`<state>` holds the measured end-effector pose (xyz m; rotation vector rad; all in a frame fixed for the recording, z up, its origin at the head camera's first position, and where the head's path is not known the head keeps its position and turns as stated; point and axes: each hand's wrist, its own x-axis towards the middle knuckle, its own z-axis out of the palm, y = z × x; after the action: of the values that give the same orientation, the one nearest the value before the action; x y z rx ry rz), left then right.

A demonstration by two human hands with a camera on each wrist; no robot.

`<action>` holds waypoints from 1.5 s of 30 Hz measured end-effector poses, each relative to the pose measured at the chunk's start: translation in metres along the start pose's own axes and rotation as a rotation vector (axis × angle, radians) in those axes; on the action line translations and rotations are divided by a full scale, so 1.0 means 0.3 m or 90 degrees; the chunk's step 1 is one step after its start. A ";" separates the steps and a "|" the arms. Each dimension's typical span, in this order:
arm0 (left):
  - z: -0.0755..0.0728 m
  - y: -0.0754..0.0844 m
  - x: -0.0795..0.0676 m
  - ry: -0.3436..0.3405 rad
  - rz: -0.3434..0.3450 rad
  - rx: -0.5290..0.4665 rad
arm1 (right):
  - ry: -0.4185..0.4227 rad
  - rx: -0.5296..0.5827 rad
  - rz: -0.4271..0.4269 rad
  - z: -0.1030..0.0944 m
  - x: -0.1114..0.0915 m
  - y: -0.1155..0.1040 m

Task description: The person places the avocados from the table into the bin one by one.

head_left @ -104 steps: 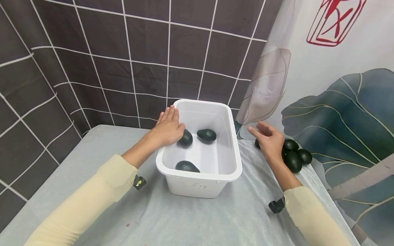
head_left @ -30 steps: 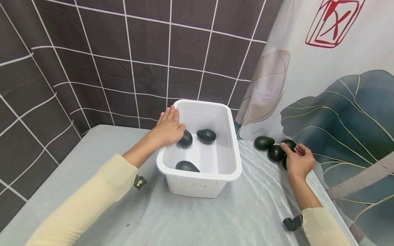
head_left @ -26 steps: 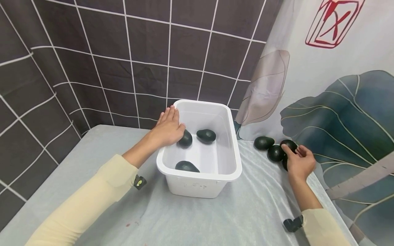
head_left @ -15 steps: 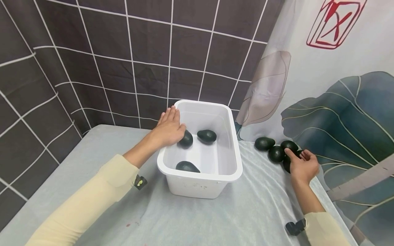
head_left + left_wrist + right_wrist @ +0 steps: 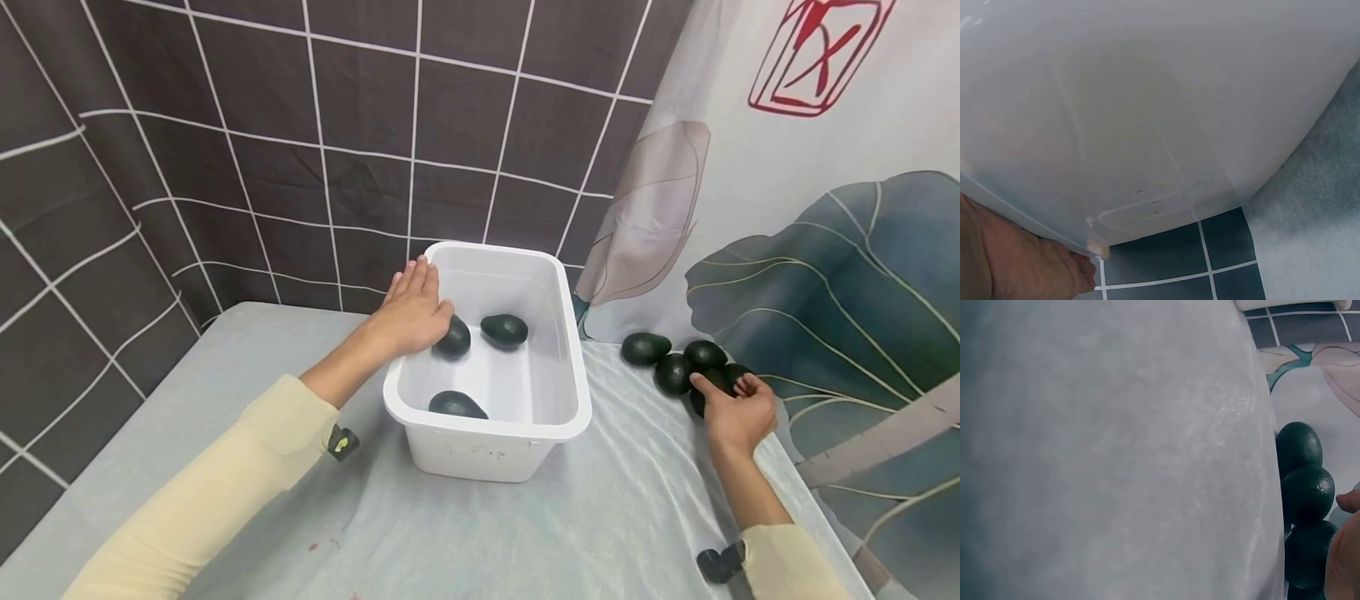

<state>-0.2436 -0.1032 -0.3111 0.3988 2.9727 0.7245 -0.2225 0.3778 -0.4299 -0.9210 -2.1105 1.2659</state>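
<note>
My left hand [image 5: 411, 317] lies with straight fingers over the left rim of a white plastic tub [image 5: 487, 454]. Inside the tub are three dark green avocados: one [image 5: 504, 331] near the middle, one [image 5: 453, 340] partly behind my left thumb, and another [image 5: 456, 405] at the near end. On the right, my right hand [image 5: 738, 417] is over a cluster of avocados, thumb and fingers spread around the nearest avocado [image 5: 714, 385]. The hand partly covers that avocado. In the right wrist view, the thumb [image 5: 1349, 501] sits beside several avocados [image 5: 1308, 492].
A grey-blue cloth [image 5: 600, 517] covers the table. Dark tiled sheeting [image 5: 360, 183] stands behind and at the left. A white printed curtain [image 5: 750, 208] hangs right behind the avocados, close to the table's right edge.
My right hand moved right from beside the tub to the avocado cluster, then shifted slightly nearer over it, uncovering the far avocados. My left hand and the tub stayed put.
</note>
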 end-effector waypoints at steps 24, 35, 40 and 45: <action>-0.004 0.003 -0.001 0.000 0.001 -0.004 | -0.042 -0.037 0.052 -0.023 0.004 0.056; -0.003 0.005 -0.003 -0.002 -0.001 -0.008 | -0.034 -0.031 0.059 -0.025 0.003 0.063; -0.005 0.008 -0.007 -0.002 -0.001 -0.007 | -0.034 -0.020 0.079 -0.026 0.003 0.051; -0.005 0.008 -0.006 0.001 0.000 -0.002 | -0.033 -0.010 0.081 -0.031 0.003 0.038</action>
<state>-0.2416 -0.1022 -0.3086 0.3983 2.9726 0.7301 -0.2130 0.3874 -0.4359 -1.0541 -2.1327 1.3507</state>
